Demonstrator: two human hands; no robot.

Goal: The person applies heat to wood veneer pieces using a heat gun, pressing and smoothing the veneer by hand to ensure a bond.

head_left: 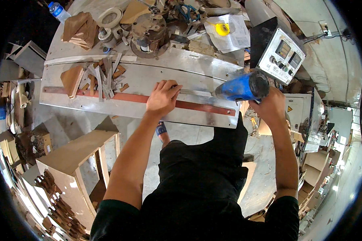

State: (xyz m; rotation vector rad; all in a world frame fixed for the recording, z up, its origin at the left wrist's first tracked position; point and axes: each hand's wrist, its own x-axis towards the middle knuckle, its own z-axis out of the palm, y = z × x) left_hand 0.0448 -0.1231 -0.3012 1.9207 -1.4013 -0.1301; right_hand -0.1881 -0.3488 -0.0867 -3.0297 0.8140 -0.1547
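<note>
My left hand [163,96] is closed over the metal bench top, its fingers pinching the end of a thin, pale grey strip [195,92]. The strip runs right, toward the front end of a blue heat gun [239,87] with a dark rear cap. My right hand [272,105] is wrapped round the heat gun's handle and keeps it at the bench's right end. Below the left hand, a reddish-brown band [193,106] lies along the front of the bench [181,117]. Left of that hand lie a pile of thin strip offcuts [105,76] and a brown wooden block [71,80].
Behind the work area stand a dusty round machine head [149,30], stacked wooden pieces [80,29] and a water bottle [59,12]. A yellow tape [222,29] rests on paper [239,38]. At right is a control box [282,54]; a wooden frame [74,150] stands lower left.
</note>
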